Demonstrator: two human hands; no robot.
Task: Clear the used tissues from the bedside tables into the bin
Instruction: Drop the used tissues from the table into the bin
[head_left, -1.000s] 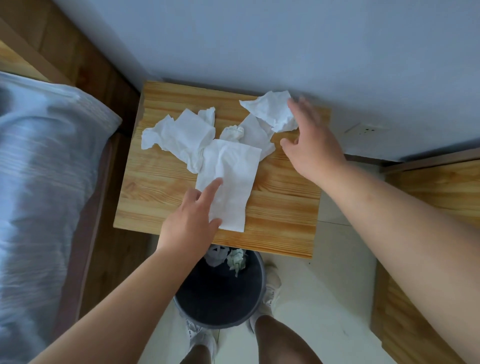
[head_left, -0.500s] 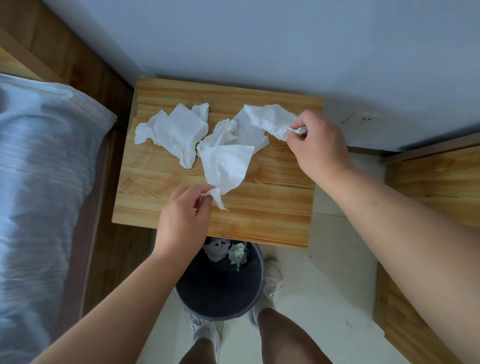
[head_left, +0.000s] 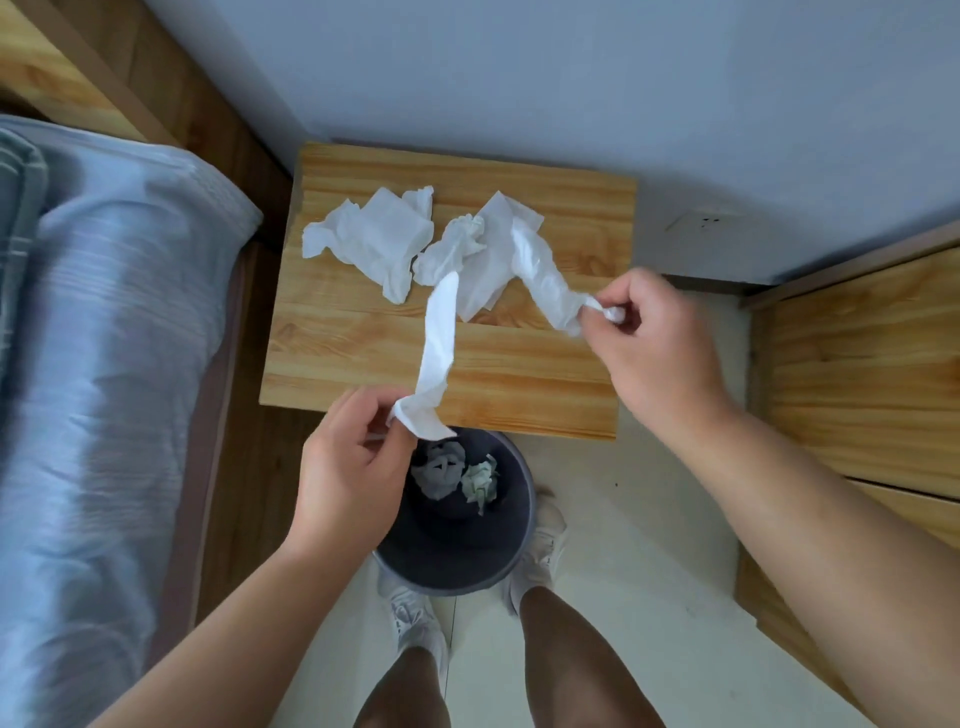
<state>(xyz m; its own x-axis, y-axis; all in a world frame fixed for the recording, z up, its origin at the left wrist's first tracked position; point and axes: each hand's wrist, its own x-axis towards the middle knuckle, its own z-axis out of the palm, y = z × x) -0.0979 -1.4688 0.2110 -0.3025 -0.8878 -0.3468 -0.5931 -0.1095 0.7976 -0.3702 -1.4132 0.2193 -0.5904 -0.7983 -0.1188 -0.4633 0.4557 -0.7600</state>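
On the wooden bedside table (head_left: 363, 358) lie several white tissues. My left hand (head_left: 348, 467) pinches the near end of a long stretched tissue (head_left: 439, 343) at the table's front edge, above the bin. My right hand (head_left: 654, 348) grips the end of a second twisted tissue (head_left: 540, 270) that trails back to the pile. A crumpled tissue (head_left: 374, 239) lies flat at the back left, and another tissue (head_left: 483, 260) sits in the middle. The dark round bin (head_left: 519, 551) stands on the floor below the table front, with crumpled tissues (head_left: 457, 473) inside.
A bed with blue-grey bedding (head_left: 104, 364) fills the left side. A second wooden cabinet (head_left: 857, 374) stands at the right. A pale wall (head_left: 519, 78) with a socket (head_left: 706, 223) is behind the table. My legs and white shoes (head_left: 415, 618) stand beside the bin on a light tiled floor.
Both hands have closed on tissues and pulled them toward me. The left tissue is drawn out long to the table's front edge, and the right one is dragged rightward off the pile.
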